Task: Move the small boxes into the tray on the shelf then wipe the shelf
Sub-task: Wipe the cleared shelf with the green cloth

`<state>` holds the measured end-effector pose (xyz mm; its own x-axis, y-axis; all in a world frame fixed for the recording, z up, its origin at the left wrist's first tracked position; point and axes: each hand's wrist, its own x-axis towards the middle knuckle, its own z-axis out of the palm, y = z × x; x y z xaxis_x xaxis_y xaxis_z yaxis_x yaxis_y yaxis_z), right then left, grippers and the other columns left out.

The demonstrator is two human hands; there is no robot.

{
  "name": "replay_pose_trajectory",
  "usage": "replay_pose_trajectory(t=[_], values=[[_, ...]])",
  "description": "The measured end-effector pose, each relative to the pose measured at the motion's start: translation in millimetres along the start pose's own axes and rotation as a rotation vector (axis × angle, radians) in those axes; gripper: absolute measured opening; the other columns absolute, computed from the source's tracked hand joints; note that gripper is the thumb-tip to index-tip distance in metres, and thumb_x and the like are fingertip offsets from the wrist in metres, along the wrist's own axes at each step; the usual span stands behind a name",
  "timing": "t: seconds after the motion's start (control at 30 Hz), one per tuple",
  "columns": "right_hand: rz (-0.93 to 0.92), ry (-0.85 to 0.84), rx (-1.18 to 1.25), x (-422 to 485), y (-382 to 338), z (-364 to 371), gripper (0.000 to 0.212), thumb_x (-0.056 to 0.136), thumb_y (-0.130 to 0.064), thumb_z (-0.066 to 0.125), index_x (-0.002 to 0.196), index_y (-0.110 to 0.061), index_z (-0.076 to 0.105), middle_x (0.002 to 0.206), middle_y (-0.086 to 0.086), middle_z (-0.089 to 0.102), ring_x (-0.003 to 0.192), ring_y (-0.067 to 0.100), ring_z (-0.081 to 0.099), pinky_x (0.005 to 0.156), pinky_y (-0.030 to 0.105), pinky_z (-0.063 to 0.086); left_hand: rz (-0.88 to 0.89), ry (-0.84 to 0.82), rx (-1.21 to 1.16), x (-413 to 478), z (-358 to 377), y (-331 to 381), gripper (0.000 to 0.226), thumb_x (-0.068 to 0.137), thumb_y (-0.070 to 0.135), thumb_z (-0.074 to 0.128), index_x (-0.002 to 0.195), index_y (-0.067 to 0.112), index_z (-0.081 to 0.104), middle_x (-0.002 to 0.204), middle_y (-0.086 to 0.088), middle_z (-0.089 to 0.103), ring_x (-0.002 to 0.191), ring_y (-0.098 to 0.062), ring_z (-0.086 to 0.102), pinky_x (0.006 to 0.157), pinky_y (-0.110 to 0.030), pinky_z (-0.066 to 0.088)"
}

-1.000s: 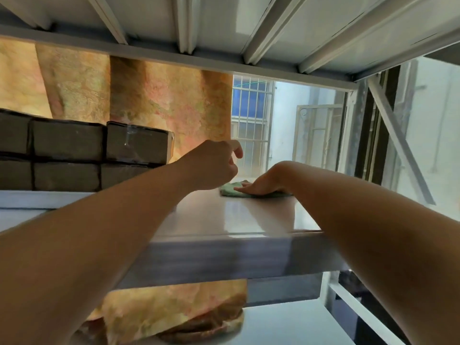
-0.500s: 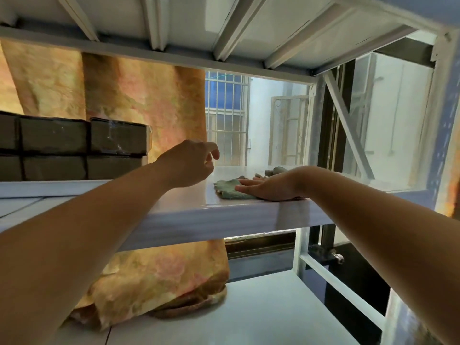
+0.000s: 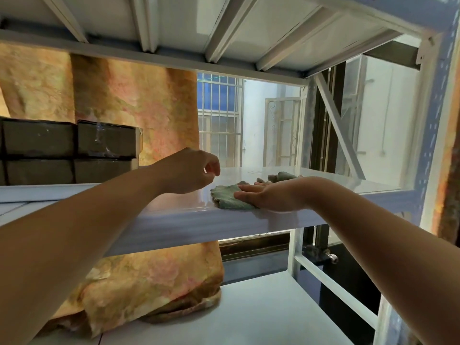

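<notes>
Four small boxes [image 3: 74, 150] show at the far left, stacked two high behind a pale lip [image 3: 49, 192] that may be the tray's rim; the low angle hides the rest, so the moving looks done. Beside them the left hand [image 3: 189, 170] hovers over the shelf [image 3: 323, 181], fingers loosely curled round nothing, clear of the wiping path. Further right the green cloth [image 3: 226, 199] lies near the front edge, pinned under the flat, straight-fingered right hand [image 3: 268, 195], which spreads pressure for wiping.
</notes>
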<state>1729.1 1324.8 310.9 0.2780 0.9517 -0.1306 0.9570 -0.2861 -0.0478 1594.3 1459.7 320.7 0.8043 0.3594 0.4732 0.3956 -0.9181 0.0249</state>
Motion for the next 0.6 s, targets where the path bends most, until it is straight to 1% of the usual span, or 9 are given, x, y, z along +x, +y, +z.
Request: replay_pose_trajectory(t=[0.07, 0.17, 0.23, 0.27, 0.37, 0.43, 0.6], values=[[-0.014, -0.018, -0.003, 6, 1, -3, 0.06, 0.097, -0.055, 0.011, 0.152, -0.032, 0.004, 0.162, 0.005, 0.005, 0.149, 0.023, -0.005, 0.119, 0.051, -0.007, 0.022, -0.006, 0.004, 5, -1, 3, 0.021, 0.094, 0.018, 0.05, 0.109, 0.017, 0.064, 0.11, 0.001, 0.066, 0.091, -0.009, 0.055, 0.07, -0.015, 0.04], [0.041, -0.042, 0.03, 20, 5, -10, 0.06, 0.096, -0.06, 0.013, 0.151, -0.039, 0.004, 0.162, 0.005, 0.007, 0.149, 0.027, 0.002, 0.117, 0.05, -0.002, 0.036, -0.015, 0.021, 16, -3, 6, 0.022, 0.094, 0.018, 0.049, 0.11, 0.016, 0.064, 0.11, 0.0, 0.066, 0.09, -0.01, 0.055, 0.069, -0.015, 0.04], [0.076, -0.067, 0.029, 33, 9, -15, 0.062, 0.094, -0.063, 0.014, 0.151, -0.04, 0.005, 0.162, 0.005, 0.007, 0.149, 0.028, 0.006, 0.116, 0.049, 0.003, 0.035, -0.018, 0.034, 26, -5, 7, 0.022, 0.094, 0.017, 0.049, 0.11, 0.015, 0.064, 0.109, -0.001, 0.067, 0.092, -0.013, 0.059, 0.068, -0.011, 0.041], [0.094, -0.08, 0.029, 39, 11, -18, 0.064, 0.093, -0.065, 0.014, 0.151, -0.04, 0.005, 0.162, 0.004, 0.007, 0.149, 0.028, 0.007, 0.116, 0.049, 0.004, 0.03, -0.018, 0.038, 31, -5, 8, 0.022, 0.094, 0.016, 0.049, 0.11, 0.015, 0.064, 0.108, -0.002, 0.068, 0.093, -0.014, 0.061, 0.07, -0.012, 0.043], [0.145, -0.099, 0.025, 61, 18, -25, 0.067, 0.091, -0.068, 0.015, 0.151, -0.04, 0.005, 0.162, 0.003, 0.006, 0.149, 0.027, 0.007, 0.117, 0.046, 0.006, 0.012, -0.021, 0.057, 47, -7, 7, 0.022, 0.092, 0.016, 0.049, 0.107, 0.017, 0.064, 0.108, -0.001, 0.068, 0.094, -0.014, 0.061, 0.082, -0.025, 0.05], [0.166, -0.102, 0.022, 74, 20, -30, 0.066, 0.092, -0.067, 0.015, 0.152, -0.038, 0.005, 0.162, 0.002, 0.007, 0.149, 0.026, 0.008, 0.117, 0.044, 0.008, 0.003, -0.039, 0.081, 57, -6, 7, 0.022, 0.091, 0.015, 0.048, 0.105, 0.018, 0.065, 0.107, -0.001, 0.068, 0.095, -0.015, 0.06, 0.085, -0.03, 0.051], [0.192, -0.111, 0.015, 103, 29, -42, 0.065, 0.095, -0.062, 0.012, 0.153, -0.032, 0.005, 0.16, 0.005, 0.015, 0.146, 0.026, 0.02, 0.116, 0.038, 0.017, 0.003, -0.123, 0.179, 81, 3, 6, 0.026, 0.092, 0.014, 0.045, 0.11, 0.018, 0.063, 0.113, 0.0, 0.065, 0.097, -0.013, 0.054, 0.086, -0.029, 0.048]])
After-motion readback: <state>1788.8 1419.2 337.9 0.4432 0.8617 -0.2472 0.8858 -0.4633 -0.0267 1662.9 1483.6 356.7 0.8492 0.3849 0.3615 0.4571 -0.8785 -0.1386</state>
